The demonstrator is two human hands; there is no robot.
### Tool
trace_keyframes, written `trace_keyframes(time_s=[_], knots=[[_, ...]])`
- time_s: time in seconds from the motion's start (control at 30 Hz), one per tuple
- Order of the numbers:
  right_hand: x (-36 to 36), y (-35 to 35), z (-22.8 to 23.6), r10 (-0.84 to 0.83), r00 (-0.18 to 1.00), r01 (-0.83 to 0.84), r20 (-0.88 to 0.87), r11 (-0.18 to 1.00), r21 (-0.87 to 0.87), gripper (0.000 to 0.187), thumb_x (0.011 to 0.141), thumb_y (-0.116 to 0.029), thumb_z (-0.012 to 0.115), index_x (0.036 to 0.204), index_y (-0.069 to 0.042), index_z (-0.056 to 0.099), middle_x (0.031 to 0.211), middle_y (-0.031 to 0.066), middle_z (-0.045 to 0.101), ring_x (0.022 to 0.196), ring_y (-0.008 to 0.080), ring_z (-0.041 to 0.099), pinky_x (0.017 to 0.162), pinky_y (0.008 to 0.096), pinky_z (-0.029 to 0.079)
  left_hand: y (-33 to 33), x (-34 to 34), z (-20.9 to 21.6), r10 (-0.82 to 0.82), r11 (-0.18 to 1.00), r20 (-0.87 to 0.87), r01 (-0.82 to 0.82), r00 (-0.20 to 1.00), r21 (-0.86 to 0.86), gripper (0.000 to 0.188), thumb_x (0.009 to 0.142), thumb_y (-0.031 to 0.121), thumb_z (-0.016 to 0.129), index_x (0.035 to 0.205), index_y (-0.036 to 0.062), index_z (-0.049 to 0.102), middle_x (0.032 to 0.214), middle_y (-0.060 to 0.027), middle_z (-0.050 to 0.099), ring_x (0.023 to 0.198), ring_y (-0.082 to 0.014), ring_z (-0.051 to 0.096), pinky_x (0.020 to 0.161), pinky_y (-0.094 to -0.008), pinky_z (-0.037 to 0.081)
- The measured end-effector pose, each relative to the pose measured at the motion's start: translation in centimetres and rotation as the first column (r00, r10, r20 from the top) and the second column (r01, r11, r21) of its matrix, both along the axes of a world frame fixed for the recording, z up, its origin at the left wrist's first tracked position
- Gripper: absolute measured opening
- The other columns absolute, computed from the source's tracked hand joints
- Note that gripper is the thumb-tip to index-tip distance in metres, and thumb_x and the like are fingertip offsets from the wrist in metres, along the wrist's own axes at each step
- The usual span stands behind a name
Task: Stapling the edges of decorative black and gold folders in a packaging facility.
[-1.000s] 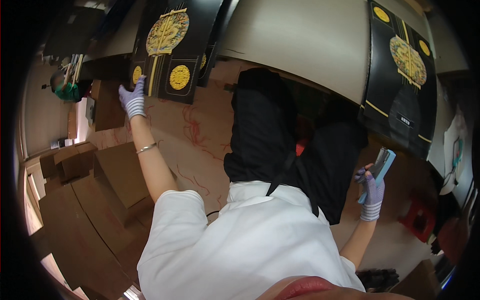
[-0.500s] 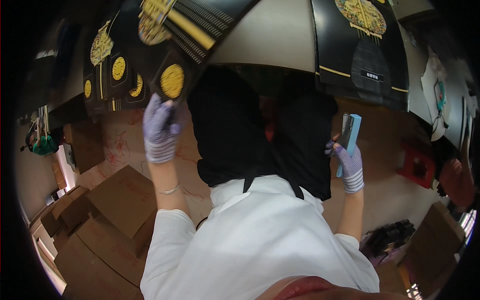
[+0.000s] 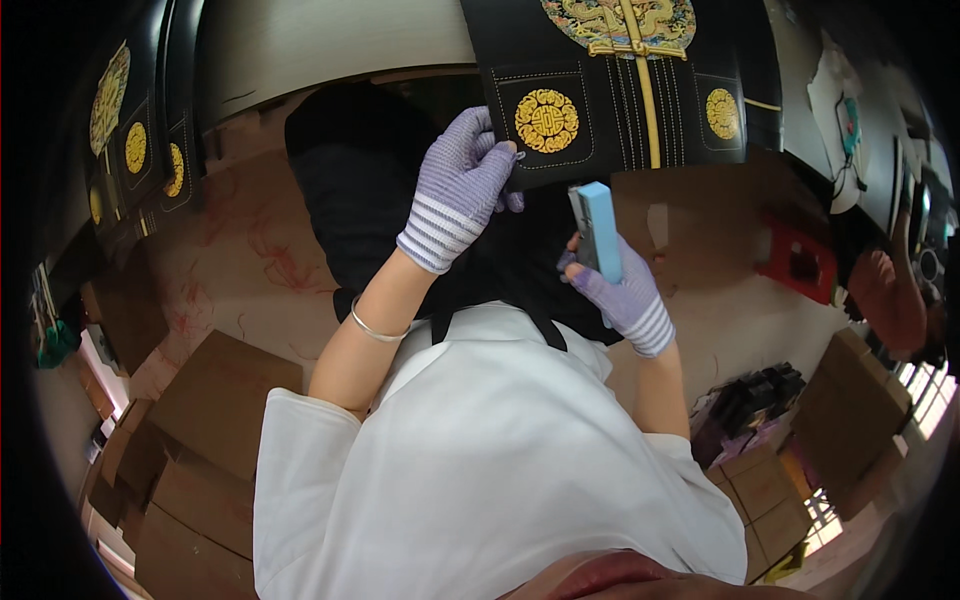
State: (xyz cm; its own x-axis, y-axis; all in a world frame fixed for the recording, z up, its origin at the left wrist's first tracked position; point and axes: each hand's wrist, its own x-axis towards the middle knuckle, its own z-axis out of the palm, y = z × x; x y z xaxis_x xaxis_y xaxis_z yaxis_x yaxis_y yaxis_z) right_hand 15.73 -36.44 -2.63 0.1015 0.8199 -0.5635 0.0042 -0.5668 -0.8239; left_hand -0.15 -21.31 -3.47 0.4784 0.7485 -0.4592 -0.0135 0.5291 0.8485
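A pale tabletop [image 3: 330, 38] spanned the upper field; below it, thin red strands [image 3: 285, 262] lay scattered over a light floor [image 3: 290, 335]. Brown cardboard boxes [image 3: 225, 395] occupied the lower left, a red plastic stool [image 3: 780, 250] the right, near a brightly lit window [image 3: 930, 392].

Left hand [image 3: 462, 172]: lavender glove, the cuff ringed in white and lavender stripes
Right hand [image 3: 622, 295]: the same lavender, with a matching striped cuff
Patterned sheet [image 3: 610, 110]: black, with a gold band, pale dashed lines, two yellow-gold round medallions, and above them a multicoloured roundel bearing a gold dragon motif
Stapler [image 3: 603, 232]: light blue, with dark grey and silvery metal
Left-side sheets [image 3: 150, 105]: black, with yellow-gold medallions and a multicoloured roundel
Table [image 3: 330, 38]: plain pale grey
Shirt [image 3: 530, 440]: plain white
Trousers [image 3: 365, 185]: black
Bracelet [image 3: 372, 329]: silver
Floor [image 3: 245, 290]: pale beige, streaked with tangled red strands
Cartons [image 3: 225, 395]: plain brown
Stool [image 3: 785, 262]: red
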Motion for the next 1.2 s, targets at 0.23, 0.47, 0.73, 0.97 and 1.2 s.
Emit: trace_keyframes(time_s=[0.23, 0.47, 0.73, 0.97, 1.2], knots=[[-1.5, 2.1, 0.6, -0.049, 0.988, 0.069, 0.146, 0.988, -0.137, 0.03, 0.08, -0.027, 0.068, 0.092, -0.002, 0.057, 0.07, 0.0066, 0.059, 0.065, 0.0155, 0.059, 0.063, 0.0271, 0.048, -2.0, 1.1, 0.4, 0.088, 0.996, 0.034, -0.086, 0.996, -0.034, 0.024, 0.089, 0.002, 0.048, 0.113, -0.0004, 0.045, 0.087, -0.0104, 0.063, 0.056, -0.0103, 0.059, 0.044, -0.0195, 0.048], [0.5, 2.1, 0.6, 0.031, 0.968, -0.047, 0.25, 0.997, 0.057, 0.038, 0.077, -0.033, 0.071, 0.096, -0.003, 0.057, 0.075, 0.0083, 0.06, 0.069, 0.0135, 0.059, 0.064, 0.0273, 0.048, -1.2, 0.0, 1.2, 0.119, 0.99, -0.007, -0.118, 0.993, 0.072, 0.027, 0.089, 0.003, 0.049, 0.115, -0.0011, 0.046, 0.089, -0.0076, 0.062, 0.051, -0.009, 0.055, 0.042, -0.0181, 0.043], [6.5, 1.1, 1.6, -0.401, 0.914, 0.404, 0.064, 0.913, -0.057, 0.027, 0.08, -0.025, 0.07, 0.087, -0.002, 0.056, 0.065, 0.0026, 0.055, 0.054, 0.0098, 0.051, 0.051, 0.0231, 0.044, 0.5, -5.0, -0.9, 0.107, 0.961, 0.119, -0.133, 0.987, 0.244, 0.046, 0.086, 0.022, 0.062, 0.12, -0.0026, 0.044, 0.106, -0.0099, 0.059, 0.086, -0.0142, 0.06, 0.075, -0.0243, 0.05], [2.4, -0.3, 0.0, -0.065, 0.969, 0.035, 0.238, 0.991, 0.128, 0.031, 0.076, -0.022, 0.072, 0.093, -0.002, 0.055, 0.078, 0.0038, 0.058, 0.07, 0.0123, 0.057, 0.067, 0.025, 0.047, -1.7, -1.1, -1.1, -0.547, 0.775, -0.217, 0.588, 0.808, 0.234, 0.05, 0.081, 0.028, 0.065, 0.123, 0.0041, 0.05, 0.106, -0.0084, 0.063, 0.096, -0.0184, 0.06, 0.083, -0.0256, 0.048], [10.1, -5.9, 0.9, -0.585, 0.805, 0.591, -0.096, 0.777, 0.219, 0.029, 0.08, -0.018, 0.061, 0.103, -0.003, 0.05, 0.096, 0.0134, 0.058, 0.087, 0.0237, 0.059, 0.081, 0.0373, 0.048, 7.4, -9.2, -1.9, -0.013, 1.0, 0.325, 0.005, 0.946, 0.027, 0.038, 0.082, 0.015, 0.054, 0.115, -0.0022, 0.052, 0.108, -0.0133, 0.059, 0.098, -0.018, 0.057, 0.086, -0.0283, 0.045]])
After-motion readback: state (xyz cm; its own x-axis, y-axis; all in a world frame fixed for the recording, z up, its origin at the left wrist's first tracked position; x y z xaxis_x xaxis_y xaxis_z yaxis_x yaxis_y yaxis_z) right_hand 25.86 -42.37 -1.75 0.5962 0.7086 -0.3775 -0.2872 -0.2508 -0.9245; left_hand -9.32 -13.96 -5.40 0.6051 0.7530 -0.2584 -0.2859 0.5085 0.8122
